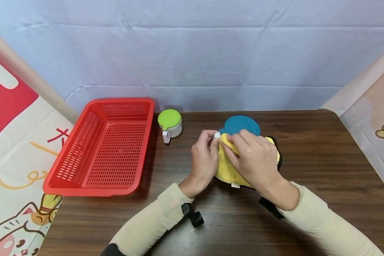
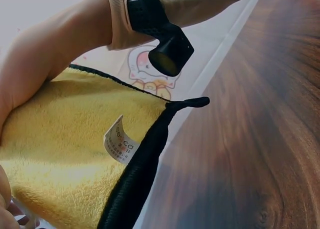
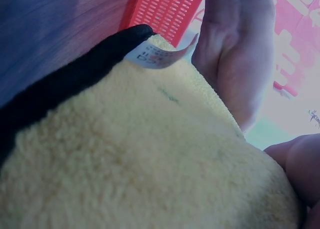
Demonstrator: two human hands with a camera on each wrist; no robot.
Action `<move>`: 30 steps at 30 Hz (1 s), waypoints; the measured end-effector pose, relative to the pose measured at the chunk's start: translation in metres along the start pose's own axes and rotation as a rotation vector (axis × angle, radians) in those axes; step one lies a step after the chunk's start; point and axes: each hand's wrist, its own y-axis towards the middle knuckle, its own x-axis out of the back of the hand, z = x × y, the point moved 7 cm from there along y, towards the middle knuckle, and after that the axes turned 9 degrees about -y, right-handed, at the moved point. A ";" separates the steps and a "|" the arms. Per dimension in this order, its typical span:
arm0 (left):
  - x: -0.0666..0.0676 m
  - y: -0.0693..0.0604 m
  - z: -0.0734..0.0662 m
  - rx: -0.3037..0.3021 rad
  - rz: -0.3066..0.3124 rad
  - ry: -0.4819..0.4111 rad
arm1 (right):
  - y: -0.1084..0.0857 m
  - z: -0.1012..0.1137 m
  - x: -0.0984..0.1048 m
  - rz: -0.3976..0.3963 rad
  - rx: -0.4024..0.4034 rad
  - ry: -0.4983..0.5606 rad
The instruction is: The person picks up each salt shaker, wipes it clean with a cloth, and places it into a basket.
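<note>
We are looking at two bare hands working right of centre in the frame, over a dark wood-grain table (image 1: 332, 156). The left hand (image 1: 204, 161) is pinching a small white handle (image 1: 217, 135) between its thumb and curled fingers, just beside the tab of a round blue lid (image 1: 241, 124). The right hand (image 1: 257, 160) is gripping a yellow cloth (image 1: 227, 172), its fingers bending over the fabric and bunching it near the handle. The cloth is lying right of centre, spreading beneath the right hand and covering whatever is sitting under the blue lid's near side, so we are not seeing that part. In the left wrist view, we are finding the cloth filling the lower left, its black edging (image 2: 137, 184) ending in a small loop and a printed white label (image 2: 120, 144) curling up from the pile. In the right wrist view, the cloth is taking up most of the lower frame, with a small dark mark showing on it. Left of centre in the head view, a green-lidded jar (image 1: 169, 119) is standing well apart from the hands, and a red basket (image 1: 92, 192) is resting just beside it, farther left.
</note>
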 end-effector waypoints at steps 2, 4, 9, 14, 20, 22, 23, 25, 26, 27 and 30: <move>0.001 0.000 -0.001 -0.010 -0.008 0.000 | -0.001 0.000 0.000 0.003 0.007 -0.003; 0.001 0.000 -0.001 -0.019 -0.014 0.000 | -0.002 0.000 0.001 0.003 0.016 -0.014; 0.003 0.000 -0.001 -0.027 -0.012 -0.006 | -0.004 -0.001 0.005 -0.037 0.013 -0.002; 0.004 0.001 0.000 -0.021 -0.006 -0.022 | -0.006 -0.004 0.009 -0.065 0.010 0.016; 0.005 0.002 0.000 -0.024 -0.001 -0.031 | -0.010 -0.009 0.015 -0.072 0.031 0.033; 0.006 0.002 -0.001 -0.027 -0.005 -0.034 | -0.011 -0.012 0.016 -0.070 0.029 0.035; 0.006 0.002 0.000 -0.027 -0.008 -0.034 | -0.012 -0.013 0.017 -0.070 0.024 0.036; 0.008 0.003 0.000 -0.025 -0.016 -0.037 | -0.012 -0.015 0.019 -0.069 0.017 0.038; 0.008 0.003 0.001 -0.022 -0.018 -0.038 | -0.013 -0.016 0.020 -0.067 0.014 0.039; 0.008 0.003 0.001 -0.018 -0.019 -0.041 | -0.013 -0.017 0.020 -0.064 0.012 0.042; 0.009 0.003 0.002 -0.011 -0.017 -0.047 | -0.013 -0.020 0.022 -0.066 0.010 0.042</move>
